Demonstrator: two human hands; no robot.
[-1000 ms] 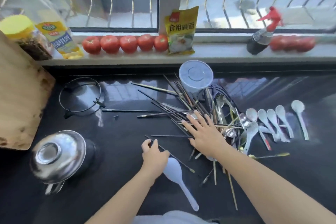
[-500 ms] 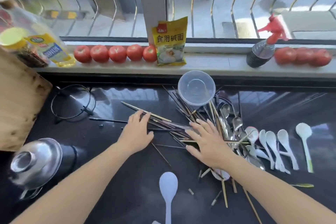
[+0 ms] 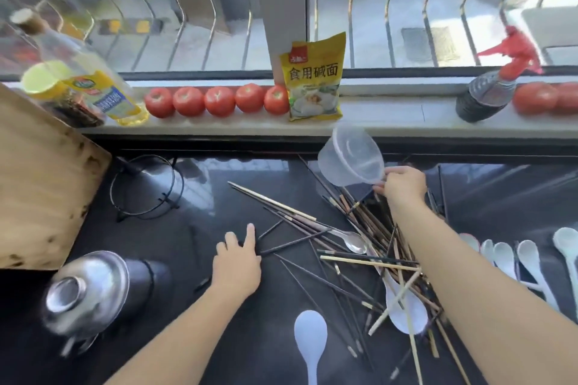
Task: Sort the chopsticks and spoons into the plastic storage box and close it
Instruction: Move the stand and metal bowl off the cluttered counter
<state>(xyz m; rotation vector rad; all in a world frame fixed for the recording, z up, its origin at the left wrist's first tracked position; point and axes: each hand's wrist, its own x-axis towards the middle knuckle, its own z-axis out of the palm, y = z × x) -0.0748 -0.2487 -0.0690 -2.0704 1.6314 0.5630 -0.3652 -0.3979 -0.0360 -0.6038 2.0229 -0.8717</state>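
— Head view: where's the plastic storage box (image 3: pixel 352 159)?
— Tilted, lifted off the dark surface (image 3: pixel 194 247); the right hand (image 3: pixel 403 186) pinches its rim.
— And the left hand (image 3: pixel 237 262)?
— Flat, fingers spread, beside the chopsticks (image 3: pixel 353 244); white spoons (image 3: pixel 516 259) lie far right

A clear round plastic storage box (image 3: pixel 352 159) is tilted, lifted off the table. Dark and pale chopsticks (image 3: pixel 359 247) lie in a crisscrossed heap. White spoons (image 3: pixel 513 259) lie in a row right of them.
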